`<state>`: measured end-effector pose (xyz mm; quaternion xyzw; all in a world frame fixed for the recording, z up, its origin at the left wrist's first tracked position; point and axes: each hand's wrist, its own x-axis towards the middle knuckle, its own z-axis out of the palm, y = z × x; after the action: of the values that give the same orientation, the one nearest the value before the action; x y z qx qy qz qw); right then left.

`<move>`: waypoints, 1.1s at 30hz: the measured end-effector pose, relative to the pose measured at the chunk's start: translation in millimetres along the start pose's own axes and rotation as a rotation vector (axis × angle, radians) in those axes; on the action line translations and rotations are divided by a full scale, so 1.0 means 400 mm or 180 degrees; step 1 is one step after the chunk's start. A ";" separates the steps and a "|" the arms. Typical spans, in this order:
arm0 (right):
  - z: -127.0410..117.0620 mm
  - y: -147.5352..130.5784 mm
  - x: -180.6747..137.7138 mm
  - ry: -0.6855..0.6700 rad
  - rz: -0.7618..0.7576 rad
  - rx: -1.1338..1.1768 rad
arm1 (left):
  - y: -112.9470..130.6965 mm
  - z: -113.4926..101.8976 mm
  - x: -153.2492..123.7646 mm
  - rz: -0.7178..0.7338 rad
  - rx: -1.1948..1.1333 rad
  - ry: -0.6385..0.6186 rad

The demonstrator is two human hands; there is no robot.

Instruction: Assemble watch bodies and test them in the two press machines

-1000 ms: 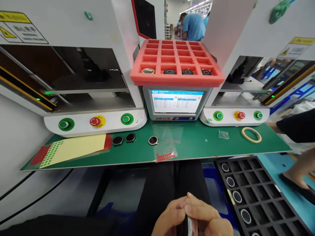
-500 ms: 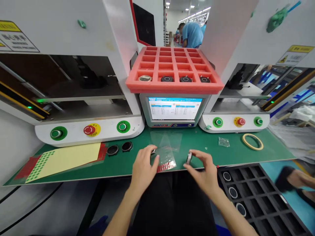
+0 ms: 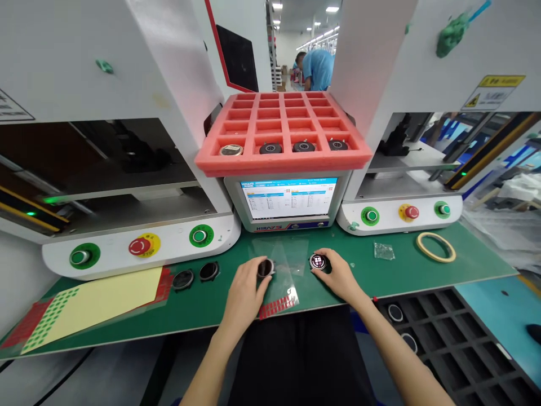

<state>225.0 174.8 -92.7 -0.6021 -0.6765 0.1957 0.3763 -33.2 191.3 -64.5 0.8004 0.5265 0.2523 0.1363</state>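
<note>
My left hand [image 3: 246,287] is closed around the edge of a round dark watch case [image 3: 265,268], held over a clear plastic sheet [image 3: 281,282] with red tabs. In my right hand [image 3: 338,273] is a second round watch case [image 3: 318,261], gripped at its rim with the face up; its display is lit with white figures. To the left, two more dark watch cases, one [image 3: 183,279] and another [image 3: 208,272], lie on the green mat [image 3: 236,316].
A pink foam tray [image 3: 283,163] with several round parts rests above a monitor [image 3: 291,203]. Button panels of two machines flank it. A yellow sticker sheet [image 3: 114,299] lies left, a tape roll [image 3: 436,247] right. A black tray [image 3: 448,338] stands lower right. A person [image 3: 318,69] bends in the background.
My right hand has turned its watch case from edge-on to face up, showing a lit display, and lowered it toward the mat. The left watch case now shows its dark face. The view has shifted.
</note>
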 end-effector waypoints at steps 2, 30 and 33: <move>0.002 0.003 0.001 0.0028 -0.0032 -0.0011 | 0.037 0.033 0.018 0.0246 -0.0109 -0.0047; -0.020 0.033 0.041 -0.0090 0.0275 -0.0014 | 0.064 0.157 0.104 0.0088 0.0374 -0.0239; -0.025 0.029 0.039 -0.0087 0.0283 0.0043 | 0.068 0.150 0.101 -0.0025 0.0526 -0.0347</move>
<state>240.3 190.3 -90.2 -0.6263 -0.6527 0.2250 0.3621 33.6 219.7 -91.1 0.8193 0.5405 0.1635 0.0992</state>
